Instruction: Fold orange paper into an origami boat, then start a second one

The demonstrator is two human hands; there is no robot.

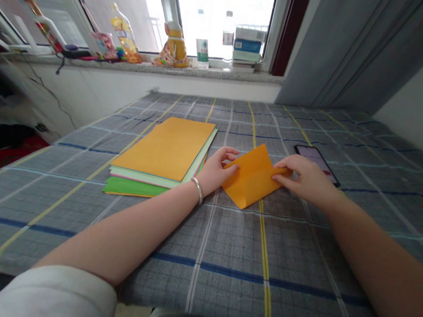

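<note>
Between my hands is a folded sheet of orange paper (248, 181), with crease lines across it, held just over the checked cloth. My left hand (220, 166) pinches its left corner between thumb and fingers; a silver bangle circles that wrist. At the opposite corner, my right hand (297, 173) grips the paper with thumb and fingertips, where a small part looks folded. Left of my left hand lies a stack of coloured paper (168, 147), orange on top with pale green, pink and bright green edges below.
A smartphone (317, 160) with its screen lit lies behind my right hand. The grey checked cloth (233, 249) covers the surface. Along the windowsill (219, 74) stand bottles, a yellow flask (176, 47) and stacked boxes (248, 46). A grey curtain (328, 50) hangs at the right.
</note>
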